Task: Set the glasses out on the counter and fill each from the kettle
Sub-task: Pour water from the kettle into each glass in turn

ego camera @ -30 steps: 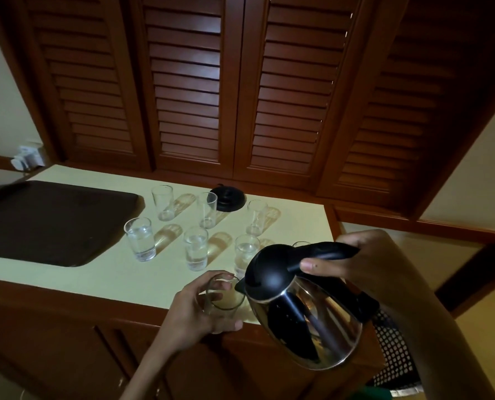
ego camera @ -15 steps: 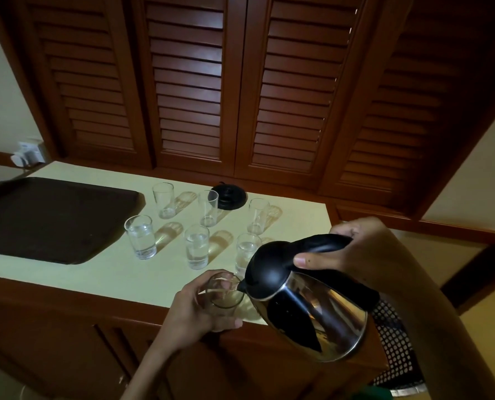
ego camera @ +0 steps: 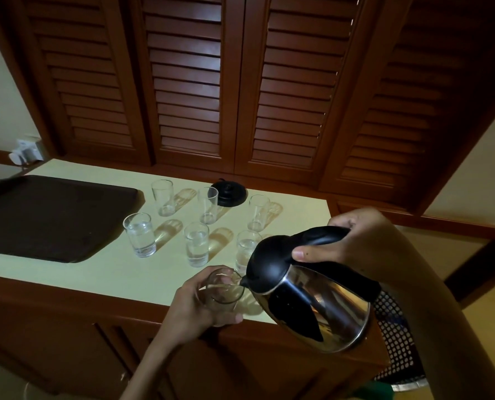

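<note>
My right hand (ego camera: pixel 353 243) grips the black handle of a steel kettle (ego camera: pixel 312 301), tilted with its spout at the rim of a clear glass (ego camera: pixel 226 293). My left hand (ego camera: pixel 194 307) holds that glass at the front edge of the pale counter (ego camera: pixel 101 272). Behind it stand several more glasses in two rows: three in the nearer row hold water, among them the left one (ego camera: pixel 140 235) and the middle one (ego camera: pixel 196 244). The back-row glasses (ego camera: pixel 162 197) look empty.
A dark brown tray (ego camera: pixel 47 215) lies on the counter's left part. The kettle's black base (ego camera: pixel 229 193) sits at the back by the louvred wooden doors (ego camera: pixel 240 82). A perforated dark bin (ego camera: pixel 396 342) stands low on the right. A white plug (ego camera: pixel 24 153) sits far left.
The kettle has tipped further forward and its spout has come down to the rim of the held glass. My left hand has kept the glass in the same place.
</note>
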